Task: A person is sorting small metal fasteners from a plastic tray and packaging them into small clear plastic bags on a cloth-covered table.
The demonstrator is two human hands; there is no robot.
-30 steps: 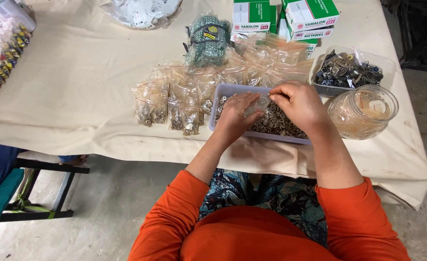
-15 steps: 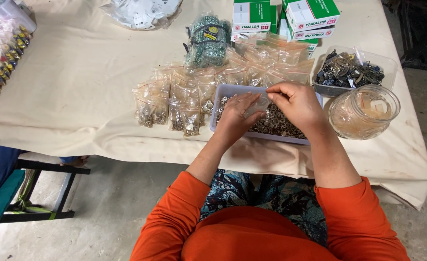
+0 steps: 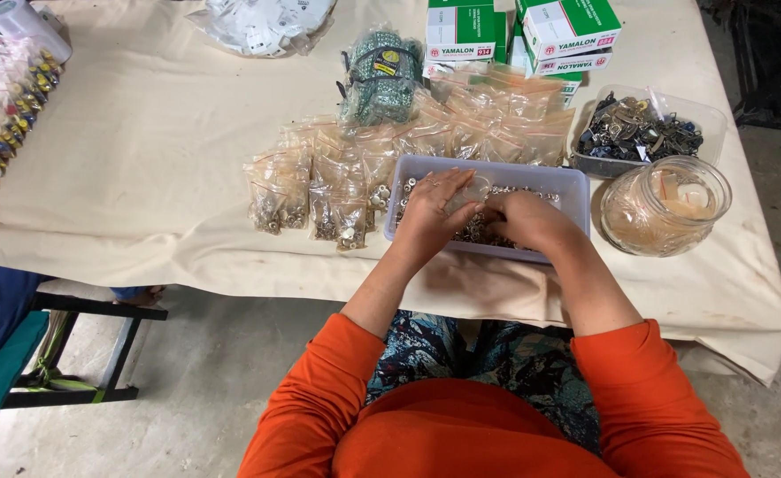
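A: Change since a second ago?
B: Both hands have dropped lower into the tray (image 3: 576, 190). Right hand (image 3: 525, 221) was raised at the far rim; now it lies on the small metal parts (image 3: 532, 191), fingers curled, grip contents not discernible. Left hand (image 3: 432, 211) rests flat, fingers loosely spread over what looks like a clear bag (image 3: 466, 191).
A: Meaning?
B: Likely scooping parts, judged only from posture.
A: Surroundings?
B: Filled bags (image 3: 319, 190) left of tray, jar (image 3: 665, 205) right, dark-hardware tub (image 3: 642, 133) and green-white boxes (image 3: 567, 31) behind, all on the cloth-covered surface (image 3: 142, 133). Nothing obstructs.
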